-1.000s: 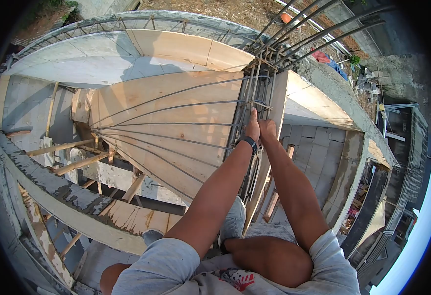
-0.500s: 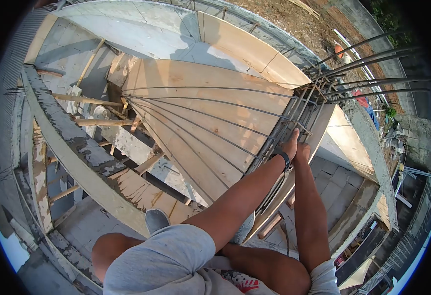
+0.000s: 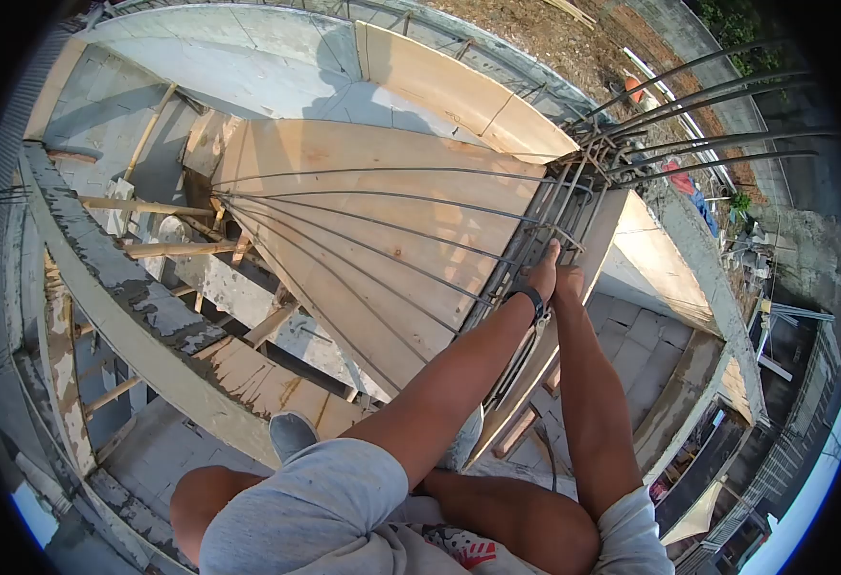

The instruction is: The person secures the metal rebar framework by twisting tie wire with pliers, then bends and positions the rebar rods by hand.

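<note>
My left hand, with a dark watch on its wrist, is closed at the steel bar cage along the edge of the plywood panel. Close beside it, my right hand is closed too, near the cage's right side. What the fingers hold is too small and hidden to make out. Several thin steel rods fan across the plywood panel, running from its narrow left end to the cage near my hands.
Long bars stick out past the cage at upper right. A plywood board stands along the cage's right side. Left of the panel lie timber props and openings below. A curved concrete edge runs past my shoe.
The view has shifted, so the whole scene sits slightly further left. Both hands stay together at the same part of the cage, with little visible movement against it.
</note>
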{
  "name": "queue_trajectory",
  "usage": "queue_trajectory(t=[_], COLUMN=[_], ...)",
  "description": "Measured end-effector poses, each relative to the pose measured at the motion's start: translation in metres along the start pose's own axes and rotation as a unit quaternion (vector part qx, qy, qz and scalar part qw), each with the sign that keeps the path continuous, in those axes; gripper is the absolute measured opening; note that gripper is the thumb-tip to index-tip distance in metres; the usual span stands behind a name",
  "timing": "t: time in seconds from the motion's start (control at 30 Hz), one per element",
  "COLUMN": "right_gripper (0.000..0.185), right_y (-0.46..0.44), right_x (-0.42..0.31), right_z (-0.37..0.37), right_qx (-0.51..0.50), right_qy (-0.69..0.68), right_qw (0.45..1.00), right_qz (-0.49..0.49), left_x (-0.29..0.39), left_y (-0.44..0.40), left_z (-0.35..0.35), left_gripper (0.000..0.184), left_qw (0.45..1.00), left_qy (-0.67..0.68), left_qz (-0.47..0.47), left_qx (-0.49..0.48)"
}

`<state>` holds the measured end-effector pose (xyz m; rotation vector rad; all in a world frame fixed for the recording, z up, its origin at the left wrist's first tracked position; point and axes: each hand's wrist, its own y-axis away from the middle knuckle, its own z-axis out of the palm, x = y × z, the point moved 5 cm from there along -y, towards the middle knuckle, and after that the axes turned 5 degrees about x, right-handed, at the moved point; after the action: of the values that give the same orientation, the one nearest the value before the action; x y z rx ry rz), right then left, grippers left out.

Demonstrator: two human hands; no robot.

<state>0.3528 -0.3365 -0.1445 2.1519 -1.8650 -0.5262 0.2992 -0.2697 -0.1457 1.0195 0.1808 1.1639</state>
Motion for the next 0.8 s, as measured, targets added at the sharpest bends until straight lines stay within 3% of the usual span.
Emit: queue_trajectory(t=[0.07,0.17,0.23,0.33,0.43,0.57,0.6,0.7,0.8], right_gripper=[0.035,0.04,0.043,0.044,0.044,0.033,0.03,0.031,0.035], right_y=[-0.01,0.005,0.045,0.043,0.08,0.087,0.085,0.081,0.079], right_x=[0.015,0.006,-0.027,-0.011,-0.028,-0.032,-0.032,-0.024,-0.026], right_z=[0.015,0.003,-0.054,-0.034,-0.076,-0.074,-0.071,-0.062,-0.061], right_qx=[0.014,0.036,0.049,0.079,0.198,0.109,0.153,0.137,0.145], right_qy=[0.028,-0.151,-0.27,-0.346,-0.285,-0.33,-0.347,-0.335,-0.387], right_qw=[0.999,0.985,0.945,0.92,0.935,0.93,0.919,0.925,0.897], right_qz=[-0.012,0.079,0.177,0.168,0.079,0.117,0.111,0.117,0.154], left_x=[0.002,-0.02,-0.016,-0.001,-0.002,0.002,0.003,0.002,-0.001], left_y=[0.005,-0.016,-0.01,0.004,0.005,0.005,0.004,-0.006,-0.016], left_z=[-0.001,-0.01,-0.005,-0.005,-0.003,-0.004,-0.006,-0.01,-0.016], left_gripper=[0.096,0.085,0.086,0.088,0.091,0.087,0.086,0.082,0.081], left_qw=[1.0,0.999,0.997,0.998,0.992,0.988,0.988,0.984,0.976], left_qy=[0.015,0.019,0.07,0.058,0.123,0.142,0.135,0.105,0.084], left_qz=[-0.012,-0.032,0.005,-0.008,-0.007,0.021,0.038,0.114,0.172], left_qx=[-0.002,0.003,-0.034,0.029,0.035,0.051,0.059,0.084,0.1])
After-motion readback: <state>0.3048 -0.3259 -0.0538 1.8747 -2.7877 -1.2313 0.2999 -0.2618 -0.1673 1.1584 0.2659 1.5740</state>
